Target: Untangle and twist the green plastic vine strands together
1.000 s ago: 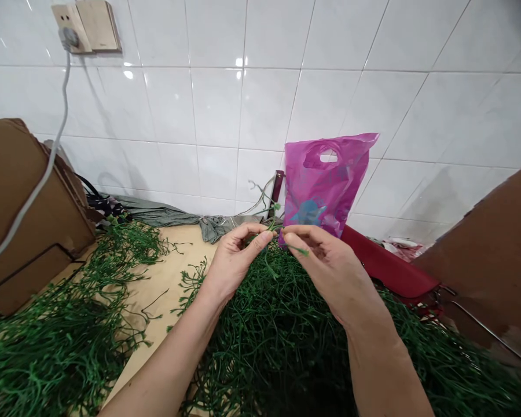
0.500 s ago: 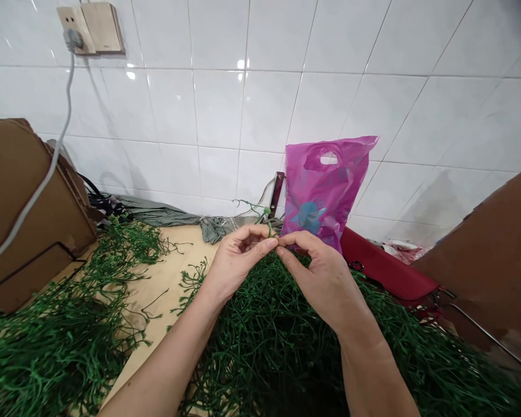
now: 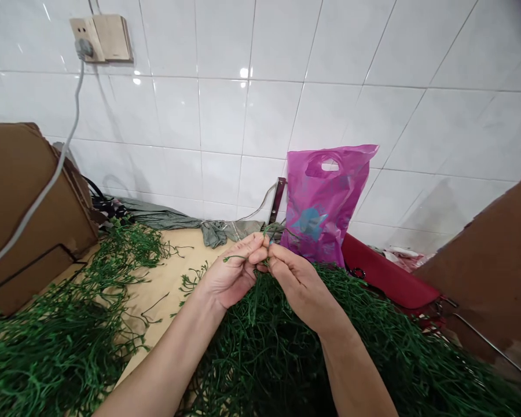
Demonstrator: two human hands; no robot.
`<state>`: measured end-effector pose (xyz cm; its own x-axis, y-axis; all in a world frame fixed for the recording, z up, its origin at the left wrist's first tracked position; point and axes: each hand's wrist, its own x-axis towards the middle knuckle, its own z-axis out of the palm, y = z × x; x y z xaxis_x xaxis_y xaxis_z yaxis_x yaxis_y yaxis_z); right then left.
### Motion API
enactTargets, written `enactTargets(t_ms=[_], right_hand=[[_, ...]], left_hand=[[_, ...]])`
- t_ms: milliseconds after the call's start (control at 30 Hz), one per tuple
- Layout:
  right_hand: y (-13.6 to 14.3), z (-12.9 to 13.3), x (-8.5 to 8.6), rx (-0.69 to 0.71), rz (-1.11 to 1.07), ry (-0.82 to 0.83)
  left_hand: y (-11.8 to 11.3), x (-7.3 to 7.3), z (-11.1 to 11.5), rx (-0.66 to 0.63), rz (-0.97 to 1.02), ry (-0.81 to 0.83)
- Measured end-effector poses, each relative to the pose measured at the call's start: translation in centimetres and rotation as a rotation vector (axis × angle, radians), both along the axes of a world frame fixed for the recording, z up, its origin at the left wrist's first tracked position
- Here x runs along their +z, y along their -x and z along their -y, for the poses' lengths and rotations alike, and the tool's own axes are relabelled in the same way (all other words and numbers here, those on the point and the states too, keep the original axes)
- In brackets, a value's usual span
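Note:
Both hands meet at the centre of the view, above a large heap of green artificial plant stems (image 3: 282, 341). My left hand (image 3: 233, 275) is closed in a pinch on a thin green plastic stem (image 3: 235, 257), whose branches stick out to the left and above the fingers. Opposite it, my right hand (image 3: 297, 284) pinches the same small bunch, its fingertips touching those of the left. The fingers cover the spot where the stem pieces come together. A second pile of green stems (image 3: 56, 341) lies at the left.
A purple plastic bag (image 3: 325, 202) stands against the tiled wall, beside a red bag (image 3: 386, 272). Cardboard boxes (image 3: 30, 202) flank the left, with another cardboard sheet (image 3: 499, 260) at right. A grey cable (image 3: 54, 176) runs down from the wall socket (image 3: 87, 40).
My hands have come slightly lower and the left palm has turned upward. The stem between the fingers has shifted, and a branch now points left across the left hand. The view has tilted slightly.

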<state>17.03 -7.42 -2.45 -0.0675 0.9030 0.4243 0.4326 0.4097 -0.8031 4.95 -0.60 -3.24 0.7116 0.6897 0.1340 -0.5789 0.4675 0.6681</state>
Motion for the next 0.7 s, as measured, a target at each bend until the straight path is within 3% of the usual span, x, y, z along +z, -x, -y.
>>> enactTargets(t_ms=[100, 233, 333, 433, 500, 567, 633, 700], right_hand=[[0.1, -0.1, -0.1, 0.094, -0.22, -0.067], [0.5, 0.2, 0.5, 0.192, -0.551, -0.223], [0.3, 1.0, 1.2, 0.171, -0.361, -0.101], [-1.3, 2.4, 1.6, 0.014, 0.102, 0.152], [-2.7, 3.2, 1.5, -0.172, 0.374, 0.213], [-3.8, 3.6, 1.5, -0.401, 0.496, 0.126], [-4.0, 3.6, 1.4, -0.603, 0.475, -0.031], [-3.4, 3.1, 1.5, -0.675, 0.383, -0.161]], left_hand=[[0.3, 0.7, 0.2, 0.012, 0.078, 0.07], [0.6, 1.4, 0.0, 0.146, 0.316, 0.197], [0.6, 1.0, -0.8, 0.244, 0.309, 0.195], [0.4, 0.2, -1.4, 0.379, 0.119, -0.008], [0.2, -0.1, -1.6, 0.438, -0.002, -0.209], [0.1, -0.3, -1.6, 0.472, -0.107, -0.382], [0.1, -0.4, -1.4, 0.496, -0.182, -0.48], [0.0, -0.4, -1.2, 0.493, -0.217, -0.526]])
